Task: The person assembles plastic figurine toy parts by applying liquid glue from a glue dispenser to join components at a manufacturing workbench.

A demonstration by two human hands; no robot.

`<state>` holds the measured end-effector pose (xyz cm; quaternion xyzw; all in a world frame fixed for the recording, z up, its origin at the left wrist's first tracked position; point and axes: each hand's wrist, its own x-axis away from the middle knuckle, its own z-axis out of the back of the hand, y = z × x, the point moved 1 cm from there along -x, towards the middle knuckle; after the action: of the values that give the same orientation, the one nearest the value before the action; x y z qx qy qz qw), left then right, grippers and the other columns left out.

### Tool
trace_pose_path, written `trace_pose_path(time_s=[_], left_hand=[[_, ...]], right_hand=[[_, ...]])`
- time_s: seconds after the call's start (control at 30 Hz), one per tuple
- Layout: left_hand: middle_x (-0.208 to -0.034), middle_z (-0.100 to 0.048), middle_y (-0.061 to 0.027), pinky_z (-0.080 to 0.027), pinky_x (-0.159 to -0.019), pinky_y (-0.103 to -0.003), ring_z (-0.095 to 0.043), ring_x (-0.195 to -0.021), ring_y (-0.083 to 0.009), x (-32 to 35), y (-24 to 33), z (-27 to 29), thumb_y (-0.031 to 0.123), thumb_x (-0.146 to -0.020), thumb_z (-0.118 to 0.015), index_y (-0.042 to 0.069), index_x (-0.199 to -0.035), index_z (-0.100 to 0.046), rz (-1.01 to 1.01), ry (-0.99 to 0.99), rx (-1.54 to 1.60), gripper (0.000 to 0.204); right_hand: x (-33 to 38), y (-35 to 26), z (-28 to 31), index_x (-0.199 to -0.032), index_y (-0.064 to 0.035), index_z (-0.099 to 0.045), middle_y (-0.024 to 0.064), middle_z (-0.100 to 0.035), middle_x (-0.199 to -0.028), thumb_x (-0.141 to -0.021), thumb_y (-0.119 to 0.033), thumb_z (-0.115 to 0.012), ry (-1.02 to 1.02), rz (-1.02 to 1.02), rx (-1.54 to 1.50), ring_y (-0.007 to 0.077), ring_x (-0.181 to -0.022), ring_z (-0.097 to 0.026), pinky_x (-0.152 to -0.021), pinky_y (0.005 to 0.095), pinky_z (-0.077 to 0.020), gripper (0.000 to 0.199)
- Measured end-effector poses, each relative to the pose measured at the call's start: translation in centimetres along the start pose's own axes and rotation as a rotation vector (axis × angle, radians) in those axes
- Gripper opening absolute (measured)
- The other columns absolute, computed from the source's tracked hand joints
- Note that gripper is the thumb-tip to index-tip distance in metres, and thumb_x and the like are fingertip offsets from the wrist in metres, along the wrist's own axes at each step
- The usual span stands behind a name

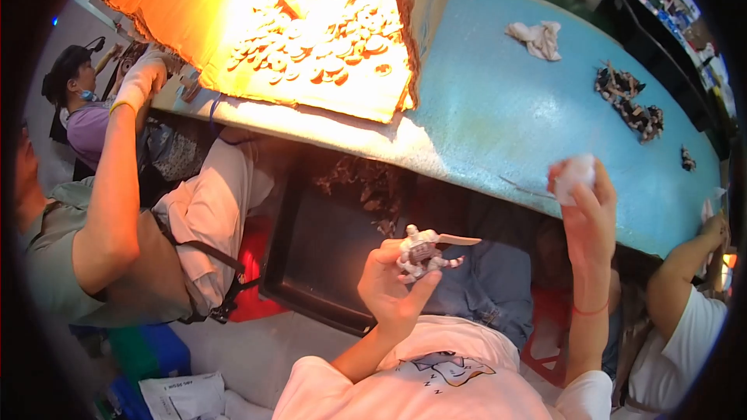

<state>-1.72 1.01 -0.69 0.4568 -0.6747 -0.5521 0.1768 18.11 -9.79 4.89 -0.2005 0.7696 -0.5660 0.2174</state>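
Note:
My left hand is closed around a small figurine, pale and brownish grey, held up in front of my shirt. A flat tan blade-like part sticks out from the figurine to the right. Raised at the right by the table edge, my right hand grips a crumpled white cloth, slightly blurred. The two hands are well apart, and the cloth does not touch the figurine. A thin pale streak shows left of the right hand; I cannot tell what it is.
Brightly lit cardboard bears many small pieces. The blue table carries a white rag and dark small-part clusters. Under it sits a black tray with more pieces. Co-workers sit at the left and right.

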Motion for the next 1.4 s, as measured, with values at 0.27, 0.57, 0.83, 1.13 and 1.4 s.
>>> trace_pose_path(time_s=[0.27,0.57,0.83,1.13,1.4], left_hand=[[-0.098,-0.055,-0.0116,-0.053,-0.066,-0.026,-0.059,-0.085,-0.0168,-0.3,0.5,2.6,-0.013,-0.070,-0.063,0.000,-0.101,-0.047,0.104,0.167,0.087,0.036],[-0.098,-0.055,-0.0122,-0.054,-0.056,-0.023,-0.061,-0.082,-0.0164,-0.5,0.2,4.8,-0.011,-0.072,-0.063,0.001,-0.103,-0.046,0.066,0.226,0.078,0.037],[-0.095,-0.054,-0.0115,-0.054,-0.054,-0.024,-0.060,-0.078,-0.0162,-0.7,0.0,6.3,-0.007,-0.073,-0.064,0.001,-0.101,-0.044,0.067,0.252,0.075,0.036],[-0.095,-0.055,-0.0124,-0.053,-0.054,-0.024,-0.060,-0.078,-0.0172,0.2,0.7,7.9,-0.006,-0.074,-0.063,0.002,-0.103,-0.044,0.042,0.319,0.110,0.036],[-0.095,-0.056,-0.0124,-0.053,-0.055,-0.024,-0.060,-0.078,-0.0163,0.7,1.3,9.7,-0.005,-0.074,-0.064,0.002,-0.105,-0.044,0.078,0.335,0.072,0.037]], right_hand=[[-11.5,3.8,-5.2,-0.100,0.0022,-0.054,0.0068,-0.059,-0.092,-0.075,-0.010,-0.066,-0.193,0.024,0.303,0.0119,-0.087,-0.055,-0.077,0.0250,-0.0439,0.030],[-13.5,5.9,-5.4,-0.110,-0.0035,-0.052,0.0063,-0.061,-0.095,-0.076,-0.003,-0.063,-0.053,0.427,0.719,0.0138,-0.086,-0.058,-0.069,0.0237,-0.0458,0.036],[-4.2,0.5,-11.5,-0.101,-0.0020,-0.056,0.0121,-0.059,-0.089,-0.075,0.005,-0.056,-0.467,0.653,0.955,0.0246,-0.080,-0.059,-0.066,0.0296,-0.0481,0.026],[-15.8,4.5,-22.9,-0.075,0.0027,-0.055,0.0235,-0.054,-0.068,-0.079,-0.009,-0.051,-0.411,0.944,1.401,0.0367,-0.063,-0.055,-0.057,0.0421,-0.0425,0.013],[-19.8,9.3,-24.1,-0.074,-0.0010,-0.056,0.0202,-0.059,-0.071,-0.083,-0.018,-0.046,-0.342,0.726,1.153,0.0338,-0.062,-0.058,-0.056,0.0422,-0.0466,0.022]])
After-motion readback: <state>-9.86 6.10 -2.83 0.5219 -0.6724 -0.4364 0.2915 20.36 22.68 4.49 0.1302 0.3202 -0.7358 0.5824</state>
